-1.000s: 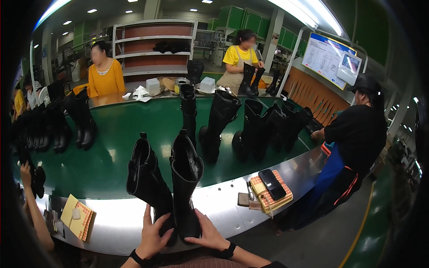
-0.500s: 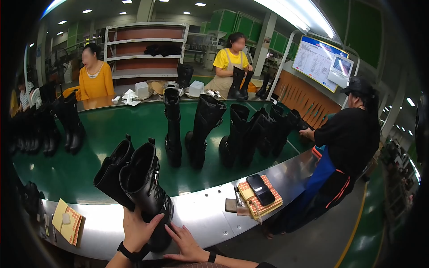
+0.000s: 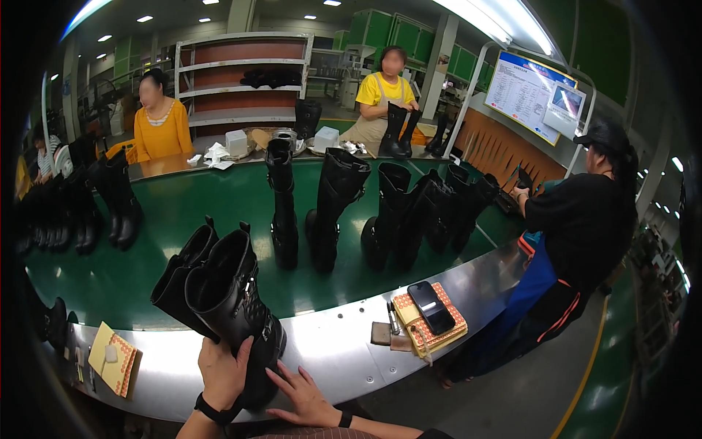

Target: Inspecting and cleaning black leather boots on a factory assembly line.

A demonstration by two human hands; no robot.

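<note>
Two tall black boots stand side by side at the steel edge in front of me. My left hand (image 3: 224, 372) grips the nearer black boot (image 3: 247, 314) low down, thumb on its near side; its other fingers are partly hidden. Straps and metal buckles run down that boot's side. The farther black boot (image 3: 186, 274) leans beside it, its lower part hidden. My right hand (image 3: 306, 399) is open, fingers spread, with the fingertips at the near boot's foot. Each of my wrists has a black band.
Several tall black boots (image 3: 333, 205) stand on the green belt (image 3: 219, 194). On the steel ledge (image 3: 329, 358) lie a phone (image 3: 431, 307) on patterned yellow pads, a dark block (image 3: 381, 334) and another yellow pad (image 3: 110, 358). A co-worker (image 3: 578, 205) stands at the right; two others are across the belt.
The near boot's top has tipped slightly left in my left hand. My right hand stays beside its foot. At the right, the co-worker's hands have risen with a dark item.
</note>
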